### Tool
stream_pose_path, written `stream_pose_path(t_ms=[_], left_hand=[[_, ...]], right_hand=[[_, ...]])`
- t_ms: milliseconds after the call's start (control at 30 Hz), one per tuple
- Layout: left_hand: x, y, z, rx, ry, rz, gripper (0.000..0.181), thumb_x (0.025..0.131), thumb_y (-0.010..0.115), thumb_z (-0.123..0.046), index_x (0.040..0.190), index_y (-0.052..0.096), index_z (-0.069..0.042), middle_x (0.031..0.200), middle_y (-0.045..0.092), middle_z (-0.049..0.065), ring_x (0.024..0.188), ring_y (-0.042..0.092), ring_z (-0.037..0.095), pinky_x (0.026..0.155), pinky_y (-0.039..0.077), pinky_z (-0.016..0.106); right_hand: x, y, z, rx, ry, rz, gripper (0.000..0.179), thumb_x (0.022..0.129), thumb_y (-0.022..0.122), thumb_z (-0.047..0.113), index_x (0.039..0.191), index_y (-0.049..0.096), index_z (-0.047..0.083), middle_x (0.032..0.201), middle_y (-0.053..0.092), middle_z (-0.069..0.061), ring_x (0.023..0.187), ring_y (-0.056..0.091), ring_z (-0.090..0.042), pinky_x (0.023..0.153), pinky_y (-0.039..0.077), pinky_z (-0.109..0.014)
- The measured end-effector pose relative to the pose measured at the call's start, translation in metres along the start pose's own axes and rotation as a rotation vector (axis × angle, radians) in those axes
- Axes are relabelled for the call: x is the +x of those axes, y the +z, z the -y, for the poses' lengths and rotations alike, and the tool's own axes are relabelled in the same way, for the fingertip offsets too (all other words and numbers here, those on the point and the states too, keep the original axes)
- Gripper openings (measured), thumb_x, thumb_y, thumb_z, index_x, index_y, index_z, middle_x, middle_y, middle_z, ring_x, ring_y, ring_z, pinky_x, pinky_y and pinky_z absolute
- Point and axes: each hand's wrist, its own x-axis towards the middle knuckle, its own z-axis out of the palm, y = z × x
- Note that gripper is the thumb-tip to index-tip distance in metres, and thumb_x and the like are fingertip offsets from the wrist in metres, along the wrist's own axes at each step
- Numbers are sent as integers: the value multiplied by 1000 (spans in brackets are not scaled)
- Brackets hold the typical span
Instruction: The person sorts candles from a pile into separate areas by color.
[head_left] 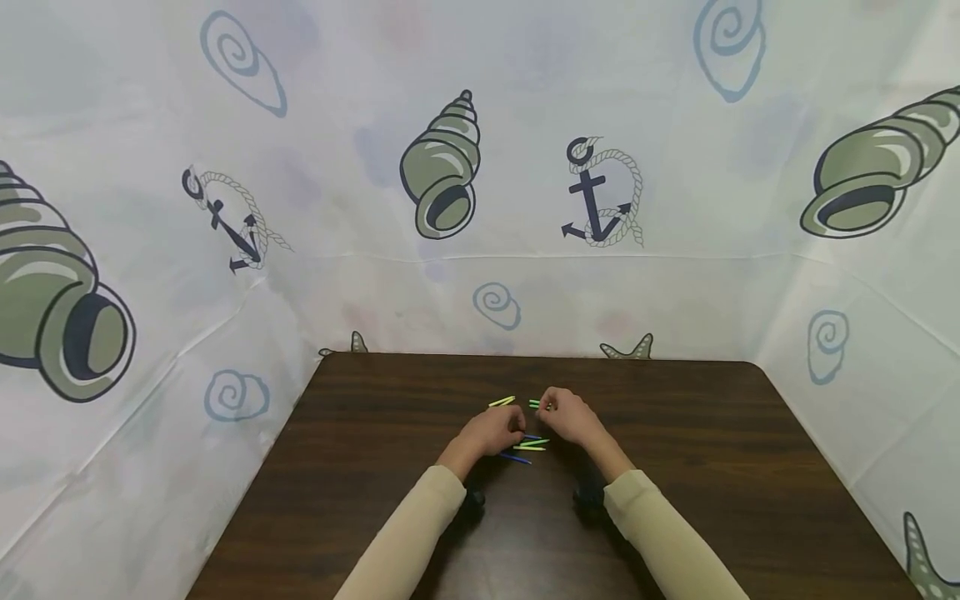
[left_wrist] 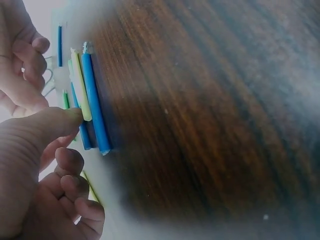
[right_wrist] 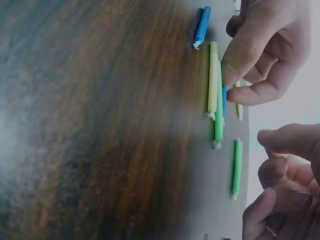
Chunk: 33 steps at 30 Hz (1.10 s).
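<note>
Coloured sticks [head_left: 536, 442], slim and candle-like, lay scattered on a dark wood-grain table [head_left: 690, 467], in a small cluster around the person's two hands. Seen from the head, several lay beside the fingertips of the left hand [head_left: 491, 432], with a yellow pair [head_left: 502, 402] just beyond it and a green pair [head_left: 534, 404] beside the fingers of the right hand [head_left: 572, 414].

Both wrist views brought out what the head view left too small to make out: whitish tufts on some stick ends, such as that on a yellow stick [right_wrist: 212, 80]. The left wrist view also showed a blue stick [left_wrist: 60, 46] past the right hand, one I could not pick out from the head. Only the head view took in the pale sleeves [head_left: 408, 525] and the cloth [head_left: 337, 308] printed with shells and anchors; I read no lettering there.

At the left hand, thumb and forefinger were bent close together about a partly hidden blue stick [right_wrist: 224, 102]; whether they had hold of it I could not tell. The right hand's fingers curled loosely, its thumb parted from them, with nothing visibly in their hold; a green stick [right_wrist: 236, 169] lay near the tips, apart from them.
</note>
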Motion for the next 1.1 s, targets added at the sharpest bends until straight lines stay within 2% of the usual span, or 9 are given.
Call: stream_pose_path(t_ms=[133,400,567,700,1100], left_hand=[[-1,1,-2,18,18,-9,10,106,69,-20,115,72,-17,92,65,-3,73,53,12,70,47,32],[0,1,-4,48,58,-43,6,105,70,-17,106,75,-16,96,69,-3,78,55,11,74,50,32],[3,2,-2,35,54,-46,6,105,70,-17,104,75,-16,92,67,-4,75,54,10,71,49,30],[3,4,-1,12,46,-37,6,106,69,-18,105,75,-16,93,67,-4,74,55,10,70,48,30],[1,4,-2,1,54,-38,6,106,67,-16,105,72,-15,98,69,-2,81,59,10,78,54,34]], right_hand=[[-3,0,-2,5,6,-10,9,105,69,22,103,69,14,86,62,-4,67,53,-20,61,41,-34],[-6,2,-9,46,-8,25,9,105,70,19,100,69,12,83,61,-4,68,50,-18,62,40,-33],[-8,7,-12,52,-57,51,8,103,71,19,99,71,12,83,62,-2,68,52,-16,61,41,-32],[-7,13,-13,55,-100,91,6,103,73,18,101,72,13,77,61,0,62,49,-13,57,40,-29],[-12,19,-10,41,-96,83,4,100,74,19,98,75,16,74,61,2,61,50,-13,56,39,-30]])
